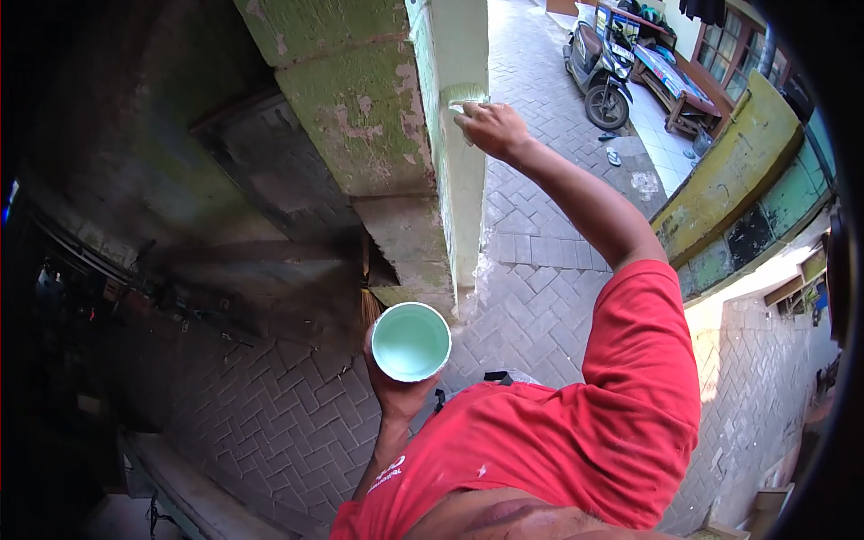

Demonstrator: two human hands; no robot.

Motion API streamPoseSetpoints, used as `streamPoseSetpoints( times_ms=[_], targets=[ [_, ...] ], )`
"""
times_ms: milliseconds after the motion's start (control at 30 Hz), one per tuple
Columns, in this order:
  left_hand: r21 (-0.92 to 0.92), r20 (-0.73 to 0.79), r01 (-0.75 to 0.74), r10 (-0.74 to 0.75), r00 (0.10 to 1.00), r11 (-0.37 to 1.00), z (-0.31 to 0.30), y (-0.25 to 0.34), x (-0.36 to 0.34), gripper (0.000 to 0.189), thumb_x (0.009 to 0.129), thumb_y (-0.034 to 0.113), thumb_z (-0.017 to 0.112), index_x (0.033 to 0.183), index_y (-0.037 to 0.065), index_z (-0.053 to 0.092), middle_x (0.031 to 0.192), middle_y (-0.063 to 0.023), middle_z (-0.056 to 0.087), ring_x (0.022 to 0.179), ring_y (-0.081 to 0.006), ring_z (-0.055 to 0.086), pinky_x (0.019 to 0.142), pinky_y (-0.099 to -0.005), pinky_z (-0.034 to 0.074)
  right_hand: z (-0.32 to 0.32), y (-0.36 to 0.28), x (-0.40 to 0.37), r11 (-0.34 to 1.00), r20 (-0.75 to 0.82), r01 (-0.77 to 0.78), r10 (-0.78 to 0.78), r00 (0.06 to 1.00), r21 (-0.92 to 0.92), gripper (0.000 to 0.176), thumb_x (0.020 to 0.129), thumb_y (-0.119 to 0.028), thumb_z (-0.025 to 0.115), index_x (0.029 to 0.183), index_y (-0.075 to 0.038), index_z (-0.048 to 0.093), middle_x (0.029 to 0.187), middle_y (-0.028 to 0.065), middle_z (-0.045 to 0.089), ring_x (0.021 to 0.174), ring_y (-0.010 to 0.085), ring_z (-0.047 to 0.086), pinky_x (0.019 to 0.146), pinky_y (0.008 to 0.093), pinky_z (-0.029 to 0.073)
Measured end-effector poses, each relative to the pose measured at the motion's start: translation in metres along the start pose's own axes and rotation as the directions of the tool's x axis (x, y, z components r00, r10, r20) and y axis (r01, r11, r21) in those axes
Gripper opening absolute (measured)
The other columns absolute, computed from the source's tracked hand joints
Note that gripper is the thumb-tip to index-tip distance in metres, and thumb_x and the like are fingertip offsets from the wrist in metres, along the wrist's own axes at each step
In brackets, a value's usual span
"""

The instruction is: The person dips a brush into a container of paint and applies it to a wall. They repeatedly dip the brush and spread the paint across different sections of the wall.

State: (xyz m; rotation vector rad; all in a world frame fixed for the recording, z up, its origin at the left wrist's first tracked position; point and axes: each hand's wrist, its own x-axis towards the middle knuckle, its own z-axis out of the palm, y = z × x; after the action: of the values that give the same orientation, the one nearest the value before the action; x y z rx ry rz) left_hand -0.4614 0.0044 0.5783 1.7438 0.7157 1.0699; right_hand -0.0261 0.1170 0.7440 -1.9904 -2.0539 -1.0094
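My left hand [396,392] is wrapped round a round tub [412,342] of pale green paint, held upright in front of my chest with its open top facing me. My right arm is stretched out, and the right hand [493,130] is closed on a paintbrush [458,106]. The brush touches the narrow face of a pillar [461,189], which is coated in pale green. A darker green patch shows just above the brush. Most of the brush is hidden by my fingers. The pillar's wider side [360,108] has old, flaking green paint.
A broom [370,306] leans at the pillar's foot, behind the tub. Grey paving [531,297] runs along the alley. Farther off, a scooter [601,76] is parked by a wooden bench [675,85], with sandals [613,156] nearby. A low yellow-green wall [742,157] stands on the right.
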Motion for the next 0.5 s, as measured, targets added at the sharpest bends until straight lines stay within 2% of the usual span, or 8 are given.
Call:
streamPoseSetpoints(
  times_ms=[100, 167, 233, 267, 333, 367, 433, 500],
  targets=[
    [-0.035, 0.002, 0.012, -0.012, 1.000, 0.999, -0.003, 0.007, 0.002, 0.107, 0.064, 0.019, 0.097, 0.150, 0.001, 0.036, 0.139, -0.0152, 0.054, 0.126, -0.0275, 0.058, 0.108, -0.0420, 0.047, -0.046, 0.000, 0.014, 0.977, 0.070, -0.181, 0.174, 0.982, 0.116, 0.016, 0.096, -0.016, 0.068, 0.110, -0.011, 0.072, 0.108, 0.0134, 0.074, 0.084, 0.0256, 0.076, 0.070, 0.0415, 0.066],
    [-0.059, -0.028, -0.027, 0.025, 0.999, 0.998, 0.000, 0.010, 0.006, 0.093, 0.063, 0.013, 0.096, 0.141, 0.001, 0.046, 0.129, -0.0121, 0.062, 0.117, -0.0243, 0.063, 0.102, -0.0398, 0.051, -0.060, 0.021, 0.034, 0.971, -0.184, -0.183, 0.209, 0.960, 0.151, 0.024, 0.091, -0.015, 0.072, 0.115, -0.013, 0.074, 0.103, 0.0098, 0.074, 0.073, 0.0254, 0.074, 0.063, 0.0408, 0.063],
    [-0.084, -0.054, -0.059, 0.055, 0.997, 0.995, 0.003, 0.014, 0.011, 0.081, 0.062, 0.007, 0.096, 0.133, 0.001, 0.057, 0.119, -0.0090, 0.069, 0.108, -0.0212, 0.068, 0.096, -0.0376, 0.055, -0.102, 0.045, 0.057, 0.988, -0.505, -0.149, 0.141, 0.852, 0.025, 0.022, 0.090, -0.018, 0.073, 0.112, -0.018, 0.072, 0.099, 0.0058, 0.073, 0.070, 0.0240, 0.073, 0.059, 0.0376, 0.061],
    [-0.068, -0.056, -0.067, 0.063, 0.996, 0.995, 0.004, 0.018, 0.013, 0.080, 0.062, 0.007, 0.096, 0.133, 0.001, 0.057, 0.119, -0.0089, 0.069, 0.108, -0.0211, 0.068, 0.096, -0.0376, 0.055, -0.119, 0.057, 0.069, 0.962, -0.550, -0.210, 0.081, 0.831, -0.175, 0.021, 0.090, -0.021, 0.073, 0.110, -0.019, 0.072, 0.099, 0.0048, 0.072, 0.072, 0.0229, 0.074, 0.056, 0.0356, 0.059],
    [-0.047, -0.047, -0.062, 0.060, 0.997, 0.997, 0.005, 0.014, 0.011, 0.080, 0.063, 0.007, 0.096, 0.132, 0.001, 0.057, 0.119, -0.0089, 0.069, 0.108, -0.0210, 0.068, 0.096, -0.0376, 0.055, -0.140, 0.066, 0.090, 0.985, -0.633, -0.167, 0.151, 0.760, 0.035, 0.013, 0.088, -0.017, 0.068, 0.099, -0.011, 0.071, 0.093, 0.0107, 0.069, 0.080, 0.0335, 0.071, 0.067, 0.0476, 0.058],
    [-0.027, -0.011, -0.020, 0.020, 1.000, 0.999, 0.005, 0.005, 0.009, 0.094, 0.063, 0.013, 0.097, 0.141, 0.001, 0.047, 0.129, -0.0116, 0.061, 0.118, -0.0241, 0.062, 0.103, -0.0396, 0.050, -0.124, 0.074, 0.089, 0.984, -0.625, -0.175, 0.162, 0.763, 0.042, 0.013, 0.088, -0.017, 0.068, 0.099, -0.011, 0.071, 0.093, 0.0107, 0.069, 0.080, 0.0335, 0.071, 0.067, 0.0476, 0.058],
    [0.002, 0.041, 0.030, -0.030, 0.999, 1.000, 0.000, -0.002, 0.005, 0.108, 0.063, 0.020, 0.097, 0.150, 0.002, 0.036, 0.139, -0.0143, 0.053, 0.127, -0.0272, 0.056, 0.109, -0.0416, 0.045, -0.073, 0.080, 0.076, 0.949, -0.482, -0.154, 0.002, 0.876, -0.275, 0.022, 0.088, -0.021, 0.076, 0.110, -0.018, 0.071, 0.102, 0.0043, 0.072, 0.076, 0.0217, 0.074, 0.058, 0.0340, 0.061],
    [0.011, 0.068, 0.028, -0.029, 0.997, 1.000, 0.003, -0.005, 0.005, 0.108, 0.064, 0.022, 0.097, 0.150, 0.002, 0.036, 0.139, -0.0148, 0.053, 0.128, -0.0277, 0.056, 0.110, -0.0422, 0.044, -0.031, 0.039, 0.033, 0.977, -0.374, -0.100, 0.023, 0.927, -0.187, 0.022, 0.089, -0.015, 0.075, 0.111, -0.016, 0.072, 0.106, 0.0045, 0.072, 0.084, 0.0193, 0.075, 0.064, 0.0309, 0.067]
  ],
)
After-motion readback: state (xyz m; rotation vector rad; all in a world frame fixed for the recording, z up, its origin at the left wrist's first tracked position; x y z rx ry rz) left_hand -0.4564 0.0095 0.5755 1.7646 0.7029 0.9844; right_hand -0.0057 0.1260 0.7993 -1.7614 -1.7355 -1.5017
